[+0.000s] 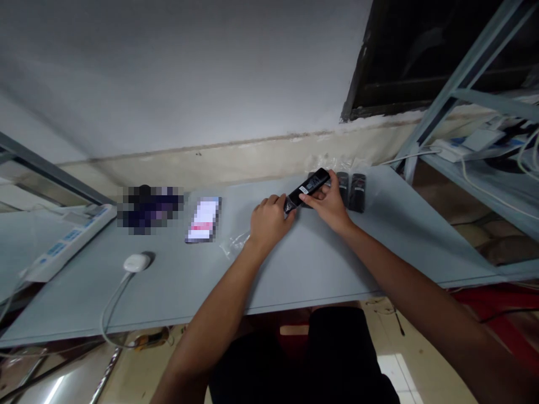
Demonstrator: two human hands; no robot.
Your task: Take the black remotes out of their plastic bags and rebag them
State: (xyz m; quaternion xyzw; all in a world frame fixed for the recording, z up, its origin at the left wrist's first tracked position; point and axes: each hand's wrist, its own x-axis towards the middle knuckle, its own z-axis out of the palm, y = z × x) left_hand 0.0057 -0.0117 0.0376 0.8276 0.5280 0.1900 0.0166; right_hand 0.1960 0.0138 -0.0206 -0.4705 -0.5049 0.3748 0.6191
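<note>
Left hand and right hand hold a black device (white label showing) aslant over the desk; similar units lie right, lit phone left.

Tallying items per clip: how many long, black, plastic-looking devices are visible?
3 plainly: one device between left hand and right hand; a second device and third device side by side to their right. Others may be hidden behind.

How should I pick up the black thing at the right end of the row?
Try pinching the rightmost black thing by its long edges, near the end closest to you, coming from above and the right. It's long, narrow and lying down; bare table is on its right, but its neighbour sits close on its left.
</note>
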